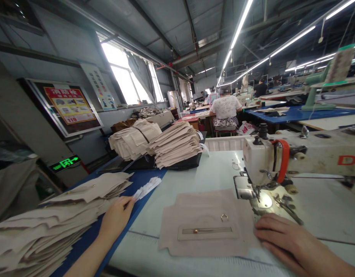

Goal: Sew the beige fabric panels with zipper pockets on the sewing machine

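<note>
The left hand (116,217), fingers pressed together, rests at the edge of a stack of beige fabric pieces (36,227), beside white paper strips (147,188). A beige fabric panel (206,204) lies on the tabletop (137,246) by the sewing machine (260,159). The right hand (290,242), spread, presses the panel's edge; fingers straying could meet the needle.

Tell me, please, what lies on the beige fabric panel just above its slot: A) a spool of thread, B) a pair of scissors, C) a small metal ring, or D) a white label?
C: a small metal ring sits on the beige fabric panel, just above the slot.
</note>
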The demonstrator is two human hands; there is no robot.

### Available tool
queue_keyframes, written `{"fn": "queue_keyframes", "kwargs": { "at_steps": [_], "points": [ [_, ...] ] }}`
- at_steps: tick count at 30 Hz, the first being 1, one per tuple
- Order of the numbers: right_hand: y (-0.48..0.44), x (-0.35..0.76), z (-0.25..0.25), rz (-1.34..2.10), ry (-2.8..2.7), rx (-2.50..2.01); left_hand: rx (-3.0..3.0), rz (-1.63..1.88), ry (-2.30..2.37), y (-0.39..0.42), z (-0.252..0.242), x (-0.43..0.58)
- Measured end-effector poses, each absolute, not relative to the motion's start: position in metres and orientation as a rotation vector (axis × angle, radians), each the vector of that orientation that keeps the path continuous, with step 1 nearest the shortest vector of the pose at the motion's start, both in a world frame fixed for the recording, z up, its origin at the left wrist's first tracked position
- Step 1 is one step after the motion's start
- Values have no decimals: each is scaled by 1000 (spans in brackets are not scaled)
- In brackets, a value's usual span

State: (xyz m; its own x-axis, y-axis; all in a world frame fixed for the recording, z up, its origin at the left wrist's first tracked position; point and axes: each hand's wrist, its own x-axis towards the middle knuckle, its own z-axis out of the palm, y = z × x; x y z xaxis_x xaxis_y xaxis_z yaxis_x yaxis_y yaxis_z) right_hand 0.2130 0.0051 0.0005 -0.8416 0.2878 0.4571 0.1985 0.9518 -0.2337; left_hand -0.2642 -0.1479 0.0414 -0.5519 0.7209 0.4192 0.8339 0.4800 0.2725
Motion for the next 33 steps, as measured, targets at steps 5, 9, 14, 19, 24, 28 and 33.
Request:
{"fn": "queue_keyframes", "kwargs": {
  "at_steps": [5,9,14,19,24,28,33],
  "points": [
    [5,213,-1,235,-2604,-354,-1263,-735,-2487,-151,40,-269],
    [5,214,-4,245,-2600,-364,-1164,-796,-2509,-153,41,-276],
    [5,214,-2,244,-2621,-343,-1106,-847,-2556,-153,54,-276],
    [3,213,1,299,-2652,-355,-1098,-852,-2538,-151,73,-270],
    [0,211,8,374,-2674,-397,-1221,-827,-2355,-133,74,-245],
    [1,209,11,364,-2626,-370,-1630,-771,-2052,-104,54,-190],
    [5,210,7,289,-2625,-361,-2268,-656,-1439,-65,31,-89]
  ]
}}
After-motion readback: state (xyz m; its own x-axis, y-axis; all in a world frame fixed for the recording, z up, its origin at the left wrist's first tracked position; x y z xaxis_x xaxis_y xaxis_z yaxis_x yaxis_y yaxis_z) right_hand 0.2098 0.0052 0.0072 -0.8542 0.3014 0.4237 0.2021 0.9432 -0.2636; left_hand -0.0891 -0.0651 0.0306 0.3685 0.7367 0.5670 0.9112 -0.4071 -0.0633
